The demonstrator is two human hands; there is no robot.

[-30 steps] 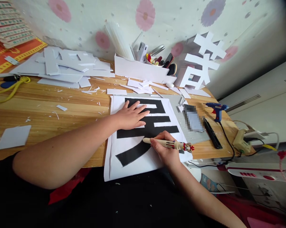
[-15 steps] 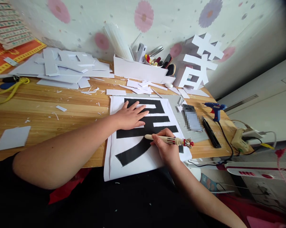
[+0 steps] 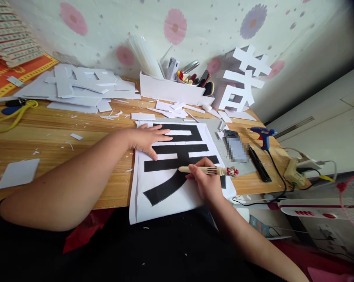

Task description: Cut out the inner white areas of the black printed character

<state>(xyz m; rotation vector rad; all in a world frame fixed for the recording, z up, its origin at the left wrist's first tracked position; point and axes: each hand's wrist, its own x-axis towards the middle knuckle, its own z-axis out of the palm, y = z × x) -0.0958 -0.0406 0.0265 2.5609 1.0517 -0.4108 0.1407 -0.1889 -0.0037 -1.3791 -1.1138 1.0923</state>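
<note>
A white paper sheet [image 3: 165, 203] printed with a large black character lies on the wooden desk [image 3: 77, 133] and hangs over its front edge. My left hand [image 3: 147, 139] rests flat on the sheet's upper left part, fingers stretched out. My right hand [image 3: 204, 184] is closed round a beige pen [image 3: 208, 170] with a small figure on its end. The pen lies almost level, its tip pointing left onto a black stroke near the sheet's middle.
Behind the sheet stand a white box of tools [image 3: 171, 88] and a white foam character [image 3: 243, 78]. White foam offcuts [image 3: 77, 84] pile at the back left. A blue glue gun [image 3: 263, 135], a phone [image 3: 237, 147], a black ruler [image 3: 259, 164] and a power strip [image 3: 294, 176] lie right.
My left hand has slid up and to the left on the sheet. The right hand with the pen has stayed almost in place.
</note>
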